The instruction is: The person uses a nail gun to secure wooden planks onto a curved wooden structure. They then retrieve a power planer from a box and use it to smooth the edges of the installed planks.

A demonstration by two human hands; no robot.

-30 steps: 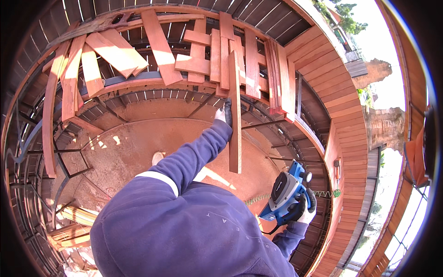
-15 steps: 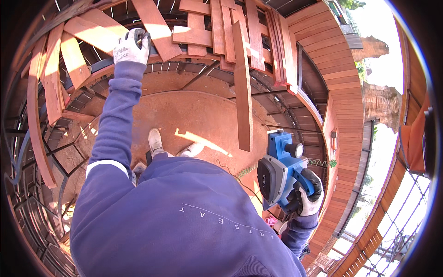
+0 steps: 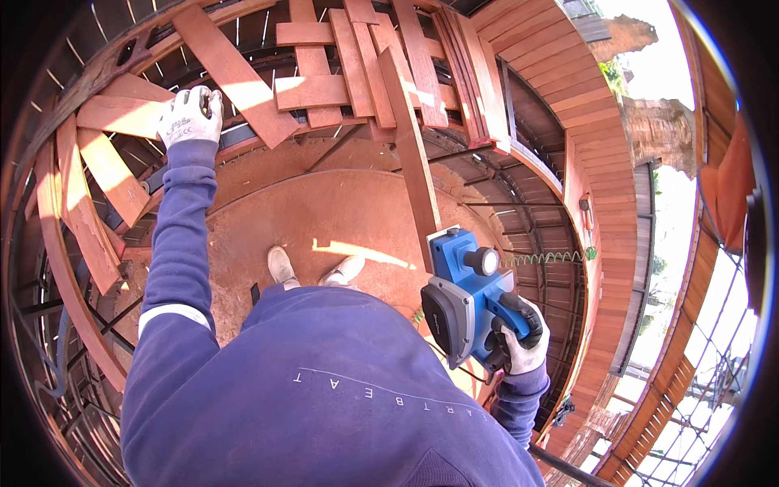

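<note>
My right hand (image 3: 526, 339), in a white glove with dark palm and fingers, is closed around the rear handle of a blue electric planer (image 3: 471, 286) with a grey and black side cover. The planer's front overlaps the near end of a long reddish-brown board (image 3: 412, 154); whether they touch, I cannot tell. At the far left, my left arm reaches out straight. My gloved left hand (image 3: 191, 118) has its fingers curled, beside a short board (image 3: 126, 114) and a slanted board (image 3: 231, 73). What it holds, if anything, is hidden.
Crossed and stacked boards (image 3: 312, 93) lie on the curved frame ahead. More boards (image 3: 114, 174) lean at the left. A green coiled hose (image 3: 552, 256) runs to the right beside a curved plank wall (image 3: 600, 187). Below is a reddish-brown floor (image 3: 324, 211), where my shoes (image 3: 281, 265) show.
The planer in my right hand has moved left and forward, up to the long board's near end. My left hand has shifted left and slightly nearer, still curled. The whole view has turned somewhat.
</note>
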